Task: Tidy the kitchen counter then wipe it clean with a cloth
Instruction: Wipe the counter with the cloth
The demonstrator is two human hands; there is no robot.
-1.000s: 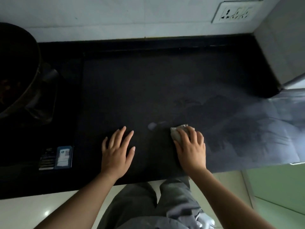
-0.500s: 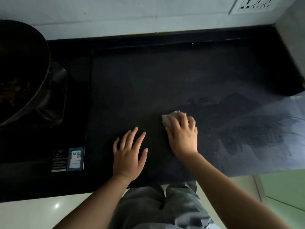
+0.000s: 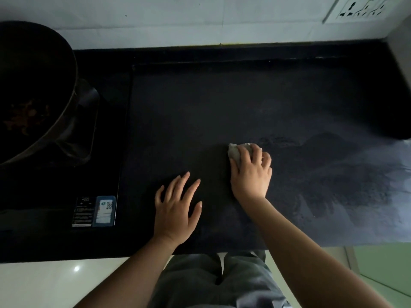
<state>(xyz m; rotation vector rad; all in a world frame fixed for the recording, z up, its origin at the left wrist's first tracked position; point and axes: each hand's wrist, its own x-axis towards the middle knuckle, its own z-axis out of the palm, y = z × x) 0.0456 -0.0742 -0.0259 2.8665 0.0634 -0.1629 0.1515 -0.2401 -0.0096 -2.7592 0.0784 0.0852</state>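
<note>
The black kitchen counter fills the middle of the view. My right hand presses a small bunched white cloth flat onto the counter near its middle; only the cloth's left and upper edge shows past my fingers. My left hand lies flat on the counter to the left and nearer the front edge, fingers spread, holding nothing. Damp wipe streaks mark the counter to the right of the cloth.
A dark pan with some food in it stands on a black induction cooktop at the left. White tiled wall with a socket plate runs behind. A grey wall closes the right side.
My right hand has slid the cloth to the left and farther from me across the counter. My left hand has stayed flat in about the same spot.
</note>
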